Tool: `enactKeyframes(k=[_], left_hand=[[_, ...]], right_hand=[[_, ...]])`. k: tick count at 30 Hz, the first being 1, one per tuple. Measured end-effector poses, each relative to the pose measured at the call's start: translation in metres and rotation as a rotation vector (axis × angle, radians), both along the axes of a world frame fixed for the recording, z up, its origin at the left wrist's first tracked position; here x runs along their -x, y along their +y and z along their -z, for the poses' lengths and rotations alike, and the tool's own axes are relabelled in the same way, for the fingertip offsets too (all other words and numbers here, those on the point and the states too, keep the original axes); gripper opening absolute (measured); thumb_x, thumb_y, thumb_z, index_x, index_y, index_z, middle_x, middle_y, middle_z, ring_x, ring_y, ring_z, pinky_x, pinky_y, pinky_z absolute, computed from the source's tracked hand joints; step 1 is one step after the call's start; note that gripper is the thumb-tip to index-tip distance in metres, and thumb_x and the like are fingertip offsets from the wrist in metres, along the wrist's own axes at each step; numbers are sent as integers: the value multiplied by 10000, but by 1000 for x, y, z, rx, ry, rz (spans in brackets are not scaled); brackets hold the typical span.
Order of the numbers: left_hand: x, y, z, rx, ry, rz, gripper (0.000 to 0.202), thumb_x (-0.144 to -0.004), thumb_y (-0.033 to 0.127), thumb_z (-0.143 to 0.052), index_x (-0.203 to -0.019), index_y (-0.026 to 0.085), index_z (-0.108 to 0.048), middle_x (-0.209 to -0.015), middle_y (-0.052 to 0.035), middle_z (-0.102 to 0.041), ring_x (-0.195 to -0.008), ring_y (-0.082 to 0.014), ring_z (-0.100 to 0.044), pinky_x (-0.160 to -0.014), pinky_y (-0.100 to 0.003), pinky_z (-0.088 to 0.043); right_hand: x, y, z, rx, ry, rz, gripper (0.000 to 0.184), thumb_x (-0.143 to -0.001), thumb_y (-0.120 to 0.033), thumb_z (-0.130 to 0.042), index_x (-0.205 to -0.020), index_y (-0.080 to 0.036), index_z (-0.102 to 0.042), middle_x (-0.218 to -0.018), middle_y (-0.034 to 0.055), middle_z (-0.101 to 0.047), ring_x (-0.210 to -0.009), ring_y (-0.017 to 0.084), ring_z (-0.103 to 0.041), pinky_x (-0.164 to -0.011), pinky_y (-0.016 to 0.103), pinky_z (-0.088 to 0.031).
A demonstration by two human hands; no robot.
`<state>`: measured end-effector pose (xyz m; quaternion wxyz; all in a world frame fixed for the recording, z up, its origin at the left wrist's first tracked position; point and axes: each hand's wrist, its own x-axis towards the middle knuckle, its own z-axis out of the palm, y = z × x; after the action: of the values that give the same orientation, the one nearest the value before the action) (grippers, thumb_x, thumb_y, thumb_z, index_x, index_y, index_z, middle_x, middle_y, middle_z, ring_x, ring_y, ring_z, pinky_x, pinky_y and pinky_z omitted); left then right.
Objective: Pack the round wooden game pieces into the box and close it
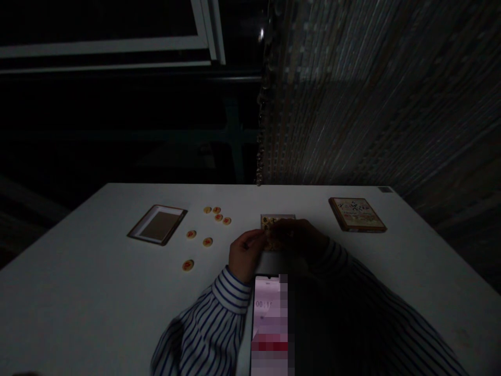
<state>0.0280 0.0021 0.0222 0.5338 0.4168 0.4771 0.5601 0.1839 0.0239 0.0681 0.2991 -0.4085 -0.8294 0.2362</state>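
Observation:
A small tray of Chinese chess pieces (272,219) sits in the middle of the table, mostly covered by my hands. My left hand (246,253) is at its left edge, thumb and fingers pinched together; whatever lies between them is too small and dark to name. Over the tray's right part, in deep shadow, bends my right hand (299,235); its fingertips are hidden. Loose round chess pieces with red characters lie to the left, among them one piece (188,265) nearest me, another (207,242) and a third (191,234). Several more (218,217) are grouped farther back.
An open, shallow box part (157,224) lies on the left of the white table (97,292). At the right is a box lid (358,214) with dark writing. A lit phone (270,308) lies below my hands. A bead-like curtain (352,94) hangs behind. The room is dim.

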Motion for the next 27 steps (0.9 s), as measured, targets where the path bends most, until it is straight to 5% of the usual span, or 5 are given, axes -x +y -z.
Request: enactKeyframes(k=[10,16,27], left_hand=[[0,0,-3,12,-24,-17,226,-605,269,-694,-782,135,-653,-756,-54,-697,-725,-165,-646,-697,-285,-514],[0,-1,-3,8,-34,-16,234,-610,273,-695,-794,136,-652,-750,-51,-695,-714,-157,-644,-680,-269,-513],[1,-3,-10,-75,111,-93,172,-634,257,-656,-750,130,-656,-692,-45,-687,-667,-150,-638,-641,-255,-512]], right_hand=[[1,4,2,-193,-239,-18,173,-759,-317,-556,-826,-190,-651,-761,44,-665,-671,149,-591,-603,264,-426],[-3,4,8,-369,-195,-51,236,-801,-349,-507,-905,-179,-632,-828,71,-662,-744,149,-582,-663,267,-415],[-12,9,-5,-304,-424,18,233,-809,-360,-485,-832,-181,-631,-735,53,-650,-640,140,-557,-582,252,-359]])
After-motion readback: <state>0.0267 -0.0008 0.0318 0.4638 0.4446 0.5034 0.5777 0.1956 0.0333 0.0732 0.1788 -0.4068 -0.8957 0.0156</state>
